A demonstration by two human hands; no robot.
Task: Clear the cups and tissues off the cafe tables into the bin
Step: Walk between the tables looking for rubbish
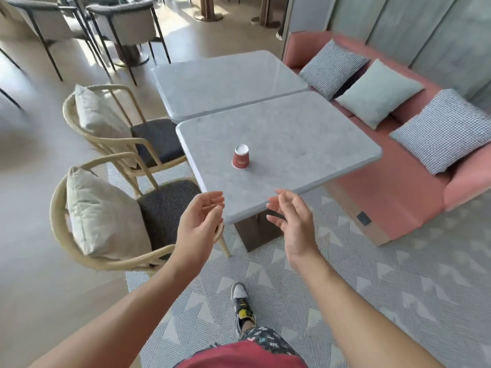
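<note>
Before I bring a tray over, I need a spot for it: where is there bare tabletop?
The far table is bare, edge to edge. The near table holds only the red cup, toward the chairs; the half bordering the pink sofa is free. Nowhere crowded.

Red paper cup [241, 157], upside down, white base up, on grey table [305, 134]

Bright daylight throughout — sun patches on the floor [87, 53] far beyond the hands. Motion blur and wide-angle bending at frame edges; soft shadows.
</note>
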